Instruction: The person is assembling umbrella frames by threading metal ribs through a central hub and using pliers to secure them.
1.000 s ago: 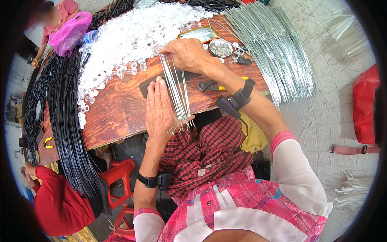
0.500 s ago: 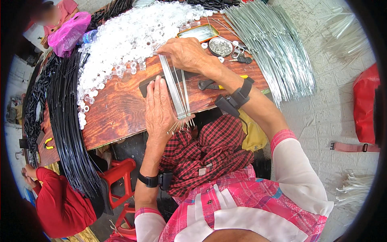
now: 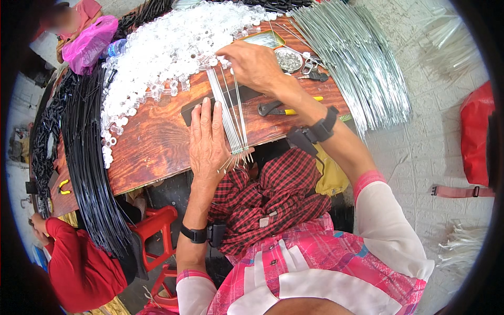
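My left hand lies flat, fingers together, on the brown wooden table, pressing beside a row of thin silver wires whose hooked near ends stick out over the table's front edge. My right hand pinches the far ends of those wires at the edge of a big heap of clear plastic beads. A black strip lies under the wires.
A large sheaf of silver wires fans over the table's right end. Black wires hang along the left. Pliers with a yellow handle, a small tin dish and scissors sit near my right wrist. A person in red sits lower left.
My right hand stays at the wires' far ends near the beads; the wires have spread slightly. My left hand has barely moved.
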`<state>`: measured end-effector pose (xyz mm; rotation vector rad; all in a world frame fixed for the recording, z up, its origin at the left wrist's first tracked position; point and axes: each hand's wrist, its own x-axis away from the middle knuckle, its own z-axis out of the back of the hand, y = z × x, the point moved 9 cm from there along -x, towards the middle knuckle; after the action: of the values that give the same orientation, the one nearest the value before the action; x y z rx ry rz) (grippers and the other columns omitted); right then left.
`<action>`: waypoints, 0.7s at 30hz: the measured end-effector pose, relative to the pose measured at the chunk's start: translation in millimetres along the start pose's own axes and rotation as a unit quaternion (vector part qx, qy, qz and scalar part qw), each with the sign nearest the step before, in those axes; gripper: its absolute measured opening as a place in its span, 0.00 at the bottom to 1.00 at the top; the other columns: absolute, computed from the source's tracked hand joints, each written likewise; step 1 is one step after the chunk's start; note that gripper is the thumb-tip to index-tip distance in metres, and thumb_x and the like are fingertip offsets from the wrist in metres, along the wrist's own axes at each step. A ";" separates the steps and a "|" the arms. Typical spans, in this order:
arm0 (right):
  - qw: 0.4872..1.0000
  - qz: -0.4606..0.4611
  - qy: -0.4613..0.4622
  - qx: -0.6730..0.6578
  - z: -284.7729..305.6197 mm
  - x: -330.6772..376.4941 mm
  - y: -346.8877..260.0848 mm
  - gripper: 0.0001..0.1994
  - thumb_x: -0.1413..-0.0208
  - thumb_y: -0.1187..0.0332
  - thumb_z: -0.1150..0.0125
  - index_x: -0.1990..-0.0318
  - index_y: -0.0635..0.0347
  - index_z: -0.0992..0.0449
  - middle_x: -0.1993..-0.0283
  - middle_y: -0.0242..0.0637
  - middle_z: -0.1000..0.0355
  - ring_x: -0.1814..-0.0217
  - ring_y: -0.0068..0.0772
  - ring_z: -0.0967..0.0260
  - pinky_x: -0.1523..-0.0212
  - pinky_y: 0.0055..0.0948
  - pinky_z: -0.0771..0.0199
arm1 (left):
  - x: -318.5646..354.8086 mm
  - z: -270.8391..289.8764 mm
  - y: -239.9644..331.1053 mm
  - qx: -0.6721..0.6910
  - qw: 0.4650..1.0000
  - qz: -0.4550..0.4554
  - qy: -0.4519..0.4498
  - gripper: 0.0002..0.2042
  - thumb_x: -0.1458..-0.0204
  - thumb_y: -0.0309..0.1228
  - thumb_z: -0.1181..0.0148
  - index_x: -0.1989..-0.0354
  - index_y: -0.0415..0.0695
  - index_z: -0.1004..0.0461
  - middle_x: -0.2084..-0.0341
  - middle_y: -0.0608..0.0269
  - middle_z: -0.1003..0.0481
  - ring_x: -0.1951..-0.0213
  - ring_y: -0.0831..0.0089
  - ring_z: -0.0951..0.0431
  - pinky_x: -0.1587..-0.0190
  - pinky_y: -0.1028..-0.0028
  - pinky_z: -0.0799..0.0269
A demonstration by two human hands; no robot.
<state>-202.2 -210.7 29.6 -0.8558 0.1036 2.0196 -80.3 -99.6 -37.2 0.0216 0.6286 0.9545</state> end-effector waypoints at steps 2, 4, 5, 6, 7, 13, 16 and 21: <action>0.997 -0.077 0.001 -0.014 8.4 13.1 22.1 0.10 0.45 0.67 0.44 0.59 0.59 0.20 0.64 0.42 0.21 0.63 0.43 0.23 0.63 0.40 0.24 | 0.2 1.1 0.2 0.001 1.000 -0.004 0.006 0.61 0.75 0.52 0.21 0.32 0.34 0.49 0.33 0.40 0.46 0.33 0.36 0.46 0.34 0.49 0.45; 0.990 -0.121 -0.063 -0.018 12.7 26.7 26.8 0.10 0.45 0.66 0.44 0.60 0.59 0.21 0.66 0.42 0.21 0.65 0.42 0.22 0.64 0.39 0.24 | 0.8 0.9 -1.7 0.009 1.000 -0.005 0.011 0.61 0.76 0.52 0.21 0.32 0.34 0.49 0.33 0.40 0.46 0.33 0.36 0.46 0.34 0.48 0.45; 0.978 -0.165 -0.126 -0.023 6.9 36.1 29.9 0.10 0.45 0.65 0.43 0.62 0.60 0.21 0.68 0.42 0.21 0.66 0.41 0.22 0.65 0.38 0.24 | 1.2 1.7 -2.4 0.015 1.000 -0.006 0.015 0.61 0.76 0.52 0.21 0.32 0.34 0.49 0.33 0.40 0.46 0.33 0.36 0.46 0.34 0.48 0.45; 0.978 -0.165 -0.124 -0.022 10.2 41.5 25.7 0.10 0.45 0.65 0.43 0.62 0.60 0.21 0.68 0.42 0.21 0.66 0.41 0.22 0.65 0.38 0.24 | 1.2 2.2 -1.8 0.015 1.000 -0.008 0.015 0.61 0.76 0.52 0.21 0.32 0.34 0.49 0.33 0.40 0.46 0.33 0.36 0.46 0.34 0.48 0.45; 0.975 -0.158 -0.143 -0.061 8.1 47.6 19.1 0.10 0.46 0.64 0.43 0.63 0.60 0.21 0.70 0.42 0.21 0.68 0.40 0.22 0.65 0.37 0.24 | 1.0 1.5 -2.2 0.011 1.000 -0.004 0.007 0.61 0.75 0.52 0.21 0.32 0.34 0.49 0.33 0.40 0.47 0.33 0.37 0.47 0.33 0.48 0.45; 0.962 -0.150 -0.165 -0.159 -14.8 57.6 -2.2 0.09 0.49 0.65 0.38 0.64 0.61 0.21 0.68 0.43 0.21 0.66 0.40 0.22 0.64 0.37 0.24 | 0.5 -1.0 3.7 -0.007 1.000 -0.017 -0.005 0.61 0.74 0.52 0.21 0.32 0.35 0.49 0.32 0.40 0.48 0.33 0.37 0.47 0.33 0.49 0.45; 0.962 -0.158 -0.149 -0.168 -18.3 59.3 -8.5 0.09 0.48 0.65 0.39 0.64 0.61 0.22 0.68 0.44 0.21 0.66 0.43 0.22 0.63 0.39 0.24 | -0.1 -2.5 7.8 -0.017 0.999 -0.022 -0.026 0.59 0.72 0.50 0.21 0.31 0.39 0.48 0.31 0.43 0.48 0.32 0.39 0.47 0.33 0.49 0.45; 0.973 -0.144 -0.129 -0.123 -4.2 73.7 -7.4 0.10 0.48 0.65 0.40 0.62 0.61 0.22 0.68 0.44 0.21 0.65 0.45 0.22 0.62 0.40 0.24 | -2.8 -7.5 17.6 -0.002 0.996 -0.079 -0.050 0.56 0.70 0.46 0.22 0.30 0.40 0.47 0.31 0.49 0.47 0.31 0.45 0.47 0.32 0.49 0.46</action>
<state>-219.6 -155.2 -16.4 -0.7046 -0.4042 1.8700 -98.6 -93.2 -37.0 0.0171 0.5279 0.7972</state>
